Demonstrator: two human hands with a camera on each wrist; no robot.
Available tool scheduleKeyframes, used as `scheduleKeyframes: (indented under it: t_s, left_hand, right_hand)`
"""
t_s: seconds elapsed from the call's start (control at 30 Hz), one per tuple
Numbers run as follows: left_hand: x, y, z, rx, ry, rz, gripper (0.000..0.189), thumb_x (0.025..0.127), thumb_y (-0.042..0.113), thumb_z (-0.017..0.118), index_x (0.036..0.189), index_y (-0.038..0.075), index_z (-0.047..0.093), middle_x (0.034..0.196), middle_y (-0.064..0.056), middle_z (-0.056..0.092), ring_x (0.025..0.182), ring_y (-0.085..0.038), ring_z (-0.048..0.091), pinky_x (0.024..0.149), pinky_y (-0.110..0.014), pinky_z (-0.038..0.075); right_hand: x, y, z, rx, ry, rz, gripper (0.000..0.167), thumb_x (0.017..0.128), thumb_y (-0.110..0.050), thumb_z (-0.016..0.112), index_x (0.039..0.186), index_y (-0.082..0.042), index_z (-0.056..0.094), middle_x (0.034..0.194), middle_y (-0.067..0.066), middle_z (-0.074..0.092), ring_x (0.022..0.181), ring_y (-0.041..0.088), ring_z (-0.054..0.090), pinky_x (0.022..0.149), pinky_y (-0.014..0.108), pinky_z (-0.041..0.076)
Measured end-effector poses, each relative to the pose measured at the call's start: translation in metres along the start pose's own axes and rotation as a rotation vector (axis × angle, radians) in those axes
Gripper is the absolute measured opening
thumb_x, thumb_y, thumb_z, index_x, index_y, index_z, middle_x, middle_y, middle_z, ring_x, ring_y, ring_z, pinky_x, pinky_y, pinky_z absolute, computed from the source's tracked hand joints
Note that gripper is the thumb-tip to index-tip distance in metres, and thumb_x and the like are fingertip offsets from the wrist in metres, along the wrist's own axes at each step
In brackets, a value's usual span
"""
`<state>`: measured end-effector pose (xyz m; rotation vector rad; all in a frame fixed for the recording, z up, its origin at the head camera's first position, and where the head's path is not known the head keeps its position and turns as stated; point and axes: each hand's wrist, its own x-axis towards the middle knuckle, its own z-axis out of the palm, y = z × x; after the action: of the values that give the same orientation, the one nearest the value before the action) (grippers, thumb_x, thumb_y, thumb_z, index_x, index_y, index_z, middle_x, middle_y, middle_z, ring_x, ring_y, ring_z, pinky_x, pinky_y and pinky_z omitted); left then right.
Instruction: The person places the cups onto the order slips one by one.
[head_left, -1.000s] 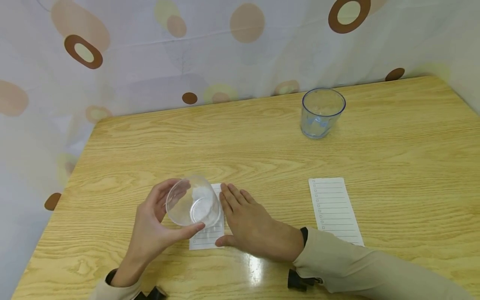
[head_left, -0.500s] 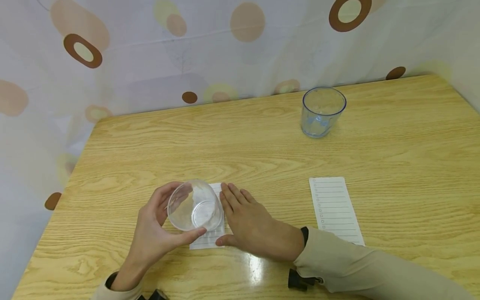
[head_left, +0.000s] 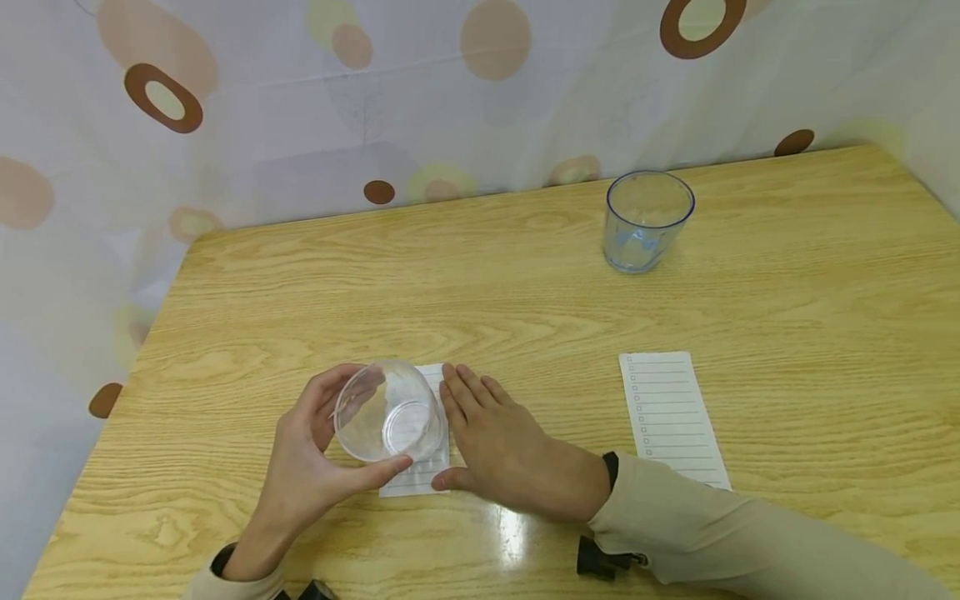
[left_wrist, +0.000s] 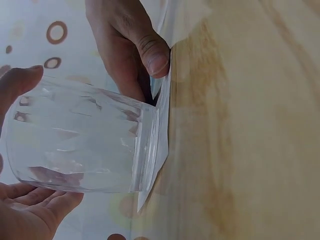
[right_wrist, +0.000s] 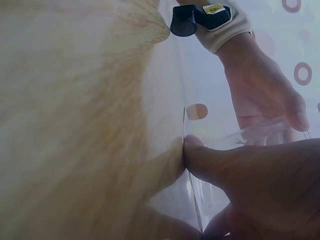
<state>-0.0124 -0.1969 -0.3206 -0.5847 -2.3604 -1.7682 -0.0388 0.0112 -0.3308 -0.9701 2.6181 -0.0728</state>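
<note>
The work looked, in my judgement, to be partly done, with the first portion near its end. The clear cup was at the left part of the counter, over the lined sheet, and its mouth faced upward. In the left wrist view the base of the cup met this paper, so the bringing together of these two seemed achieved; whether the cup's full weight rested there, I could not tell. The left hand was grasping the cup, with the thumb on the near side and the fingers around the far side, therefore the release was not yet made. The right hand grasped nothing: its fingers lay straight along the right edge of the sheet, close beside the cup, and the tip of its thumb was near the lower corner of the same sheet. It was probably keeping the paper steady. What remained, as far as the pictures showed, was to let the cup go and to take both hands away. Farther to the right, a second sheet lay flat with neither hand on it, and the blue-rimmed tumbler stood upright behind it, well apart from both sheets. If these also belonged to the work, their portion appeared not begun.
</note>
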Motion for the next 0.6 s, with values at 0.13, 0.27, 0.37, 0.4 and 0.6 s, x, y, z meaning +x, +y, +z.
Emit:
scheduleKeyframes:
  t_s: [0.13, 0.27, 0.37, 0.4, 0.6]
  left_hand:
    - [-0.0005, -0.0007, 0.0002, -0.007, -0.005, 0.004, 0.085, 0.054, -0.018, 0.084, 0.13, -0.006, 0.047, 0.126, -0.027, 0.055, 0.123, -0.017, 0.054, 0.104, -0.028, 0.041]
    - [-0.0006, -0.0016, 0.0004, -0.013, -0.012, 0.008, 0.085, 0.055, -0.018, 0.084, 0.131, -0.007, 0.046, 0.127, -0.027, 0.055, 0.123, -0.017, 0.054, 0.104, -0.028, 0.04]
    - [-0.0007, -0.0021, 0.0003, -0.014, -0.013, 0.01, 0.086, 0.055, -0.018, 0.084, 0.131, -0.007, 0.046, 0.127, -0.026, 0.055, 0.123, -0.018, 0.054, 0.104, -0.028, 0.041]
    - [-0.0007, -0.0021, 0.0002, -0.015, -0.012, 0.009, 0.086, 0.055, -0.018, 0.084, 0.131, -0.007, 0.046, 0.127, -0.027, 0.055, 0.123, -0.018, 0.054, 0.104, -0.028, 0.041]
    - [0.0, -0.0018, 0.0006, -0.006, -0.012, 0.011, 0.086, 0.055, -0.018, 0.084, 0.131, -0.006, 0.046, 0.127, -0.029, 0.054, 0.124, -0.019, 0.053, 0.104, -0.028, 0.04]
  right_hand:
    - [0.0003, -0.0002, -0.0001, -0.004, -0.006, -0.001, 0.097, 0.087, -0.067, 0.05, 0.152, 0.001, 0.022, 0.16, 0.017, 0.008, 0.147, 0.029, 0.009, 0.118, 0.041, 0.016]
    - [0.0006, -0.0002, 0.0002, 0.0, -0.006, -0.001, 0.098, 0.087, -0.067, 0.05, 0.152, 0.001, 0.022, 0.16, 0.018, 0.008, 0.147, 0.029, 0.008, 0.118, 0.041, 0.016]
    - [0.001, -0.0001, 0.0004, 0.006, -0.008, 0.001, 0.098, 0.087, -0.067, 0.05, 0.152, 0.001, 0.022, 0.16, 0.017, 0.008, 0.147, 0.029, 0.008, 0.118, 0.041, 0.015]
    - [0.0011, -0.0001, 0.0004, 0.005, -0.01, 0.002, 0.098, 0.087, -0.067, 0.05, 0.152, 0.001, 0.022, 0.16, 0.017, 0.008, 0.147, 0.029, 0.008, 0.118, 0.041, 0.015]
    - [0.0007, 0.0, -0.0002, 0.006, -0.005, 0.003, 0.098, 0.087, -0.066, 0.051, 0.151, 0.001, 0.022, 0.16, 0.017, 0.008, 0.147, 0.029, 0.008, 0.118, 0.041, 0.015]
